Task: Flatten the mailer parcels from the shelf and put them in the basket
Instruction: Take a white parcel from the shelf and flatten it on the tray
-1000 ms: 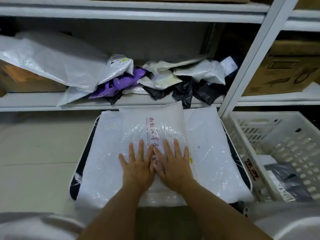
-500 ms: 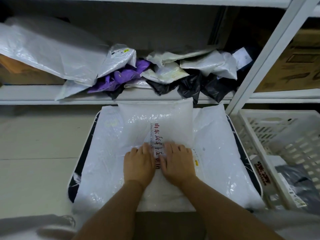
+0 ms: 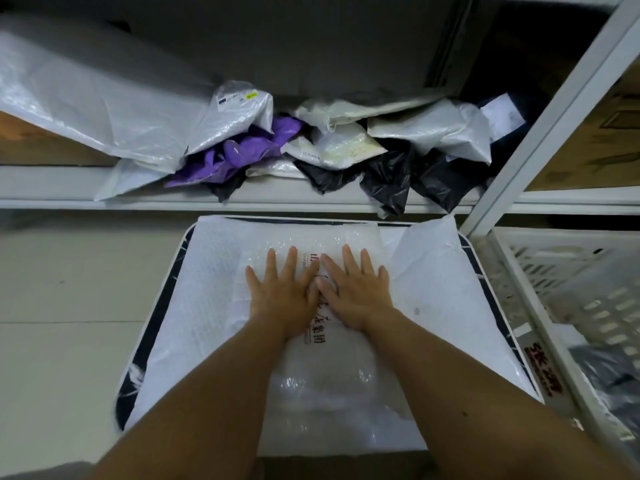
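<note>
We have both palms flat on the bubble mailer [image 3: 322,344], which lies on a larger white bag [image 3: 450,306] spread over the dark-edged tabletop [image 3: 152,327], just below the shelf [image 3: 104,181]. The mailer's long axis runs straight away from us, from our forearms toward the shelf, and our hands sit on its far half, side by side with the thumbs touching over the line of red print. The left hand [image 3: 282,292] and right hand [image 3: 355,289] each have the grip released: fingers straight and spread, pressing down, holding nothing. The basket [image 3: 540,292] stands just off the tabletop to our right, so the right hand is the nearer one for carrying the mailer over, and we judge that the move will be a sideways lift across the mailer's short axis once the air is pressed out. The near half of the mailer looks a little puffy, so more pressing may be needed there. More crumpled parcels [image 3: 339,147], white, purple and black, wait on the shelf. Compared with half a second ago, our hands have slid farther up the mailer toward the shelf and the fingers, then drawn together, are now fanned out.
</note>
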Demonstrator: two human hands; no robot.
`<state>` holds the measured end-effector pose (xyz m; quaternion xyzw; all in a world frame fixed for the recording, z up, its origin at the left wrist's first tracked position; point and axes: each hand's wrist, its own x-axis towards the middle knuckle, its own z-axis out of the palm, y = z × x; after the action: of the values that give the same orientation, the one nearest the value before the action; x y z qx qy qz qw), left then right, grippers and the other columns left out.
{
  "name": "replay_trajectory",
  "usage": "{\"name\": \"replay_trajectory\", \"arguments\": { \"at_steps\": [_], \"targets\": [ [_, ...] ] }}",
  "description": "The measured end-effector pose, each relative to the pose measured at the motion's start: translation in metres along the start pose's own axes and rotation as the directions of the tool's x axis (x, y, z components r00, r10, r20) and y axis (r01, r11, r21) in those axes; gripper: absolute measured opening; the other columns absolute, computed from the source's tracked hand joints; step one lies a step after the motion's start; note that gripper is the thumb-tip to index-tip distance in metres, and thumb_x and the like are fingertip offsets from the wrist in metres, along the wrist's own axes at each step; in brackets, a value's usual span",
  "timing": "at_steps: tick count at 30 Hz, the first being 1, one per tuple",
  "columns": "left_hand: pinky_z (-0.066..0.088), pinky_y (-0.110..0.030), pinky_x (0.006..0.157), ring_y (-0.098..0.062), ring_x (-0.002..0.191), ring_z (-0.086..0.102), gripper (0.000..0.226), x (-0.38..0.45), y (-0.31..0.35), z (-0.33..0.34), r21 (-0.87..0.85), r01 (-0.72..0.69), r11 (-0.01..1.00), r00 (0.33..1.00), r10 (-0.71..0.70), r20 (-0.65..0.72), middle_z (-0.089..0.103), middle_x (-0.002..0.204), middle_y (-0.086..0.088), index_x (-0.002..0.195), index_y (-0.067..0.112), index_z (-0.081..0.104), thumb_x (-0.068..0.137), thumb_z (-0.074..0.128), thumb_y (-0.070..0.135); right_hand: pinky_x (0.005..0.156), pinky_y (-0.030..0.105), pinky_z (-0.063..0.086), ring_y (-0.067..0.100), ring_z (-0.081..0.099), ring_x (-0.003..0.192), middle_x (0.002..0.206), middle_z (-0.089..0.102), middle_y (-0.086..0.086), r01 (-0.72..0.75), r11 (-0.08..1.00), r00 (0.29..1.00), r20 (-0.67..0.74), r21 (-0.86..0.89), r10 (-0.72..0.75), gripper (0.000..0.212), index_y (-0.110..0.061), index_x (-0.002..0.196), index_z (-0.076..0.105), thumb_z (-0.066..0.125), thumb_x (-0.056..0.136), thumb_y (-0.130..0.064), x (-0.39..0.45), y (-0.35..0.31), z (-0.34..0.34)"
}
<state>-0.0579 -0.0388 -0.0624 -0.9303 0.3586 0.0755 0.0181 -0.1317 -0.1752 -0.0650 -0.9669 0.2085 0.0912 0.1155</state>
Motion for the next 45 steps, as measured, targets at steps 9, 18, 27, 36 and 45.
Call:
{"name": "replay_trajectory", "arguments": {
  "at_steps": [9,18,27,36,45],
  "targets": [
    [0.008,-0.046,0.119,-0.030,0.147,0.005,0.089,0.009,0.006,0.001,-0.123,0.275,0.953,0.961,-0.274,0.025,0.008,0.159,-0.018,0.152,0.004,0.009,0.090,0.010,0.068,0.111,0.050,0.019,0.026,0.011,0.147,0.162,0.006,0.009,-0.250,0.967,0.965,-0.072,0.040,0.253,0.073,-0.030,0.153,0.014,0.015,0.092,-0.068,0.004,-0.007,0.001],
    [0.005,-0.043,0.120,-0.032,0.147,-0.004,0.067,-0.004,0.002,-0.014,-0.279,0.435,0.856,0.899,-0.429,0.085,-0.002,0.159,-0.021,0.150,-0.002,0.000,0.101,0.016,0.041,0.117,0.038,0.028,0.026,0.031,0.141,0.151,0.036,0.012,-0.394,0.895,0.873,-0.220,0.209,0.436,0.047,-0.007,0.144,0.036,0.041,0.099,-0.022,-0.013,0.005,-0.001],
    [-0.001,-0.066,0.111,-0.036,0.144,-0.020,0.063,-0.088,0.041,0.004,-0.089,0.204,0.975,0.979,-0.205,-0.001,-0.019,0.158,-0.009,0.150,0.034,-0.014,0.094,0.004,0.058,0.113,0.062,0.004,0.033,0.001,0.149,0.163,0.007,0.007,-0.195,0.978,0.956,-0.209,0.077,0.207,0.059,-0.036,0.153,0.011,0.014,0.098,-0.056,-0.099,-0.030,0.034],
    [-0.001,-0.064,0.112,-0.043,0.141,-0.022,0.076,-0.103,0.028,0.021,-0.107,0.234,0.966,0.972,-0.233,0.022,-0.027,0.155,-0.015,0.142,0.035,-0.030,0.077,-0.015,0.071,0.116,0.054,0.002,0.034,0.001,0.149,0.163,0.004,0.009,-0.172,0.981,0.961,-0.202,0.092,0.187,0.064,-0.039,0.153,0.007,0.004,0.092,-0.059,-0.113,-0.020,0.048],
    [0.036,-0.040,0.087,-0.022,0.109,0.047,0.037,-0.076,0.019,-0.023,-0.085,0.406,0.910,0.907,-0.413,-0.087,0.052,0.118,-0.003,0.122,0.018,0.048,0.095,0.031,0.038,0.074,0.034,0.043,0.019,0.056,0.083,0.092,0.061,0.000,-0.348,0.933,0.861,-0.365,0.086,0.355,0.019,-0.019,0.104,0.059,0.048,0.089,-0.022,-0.100,-0.013,0.021]
  ]
}}
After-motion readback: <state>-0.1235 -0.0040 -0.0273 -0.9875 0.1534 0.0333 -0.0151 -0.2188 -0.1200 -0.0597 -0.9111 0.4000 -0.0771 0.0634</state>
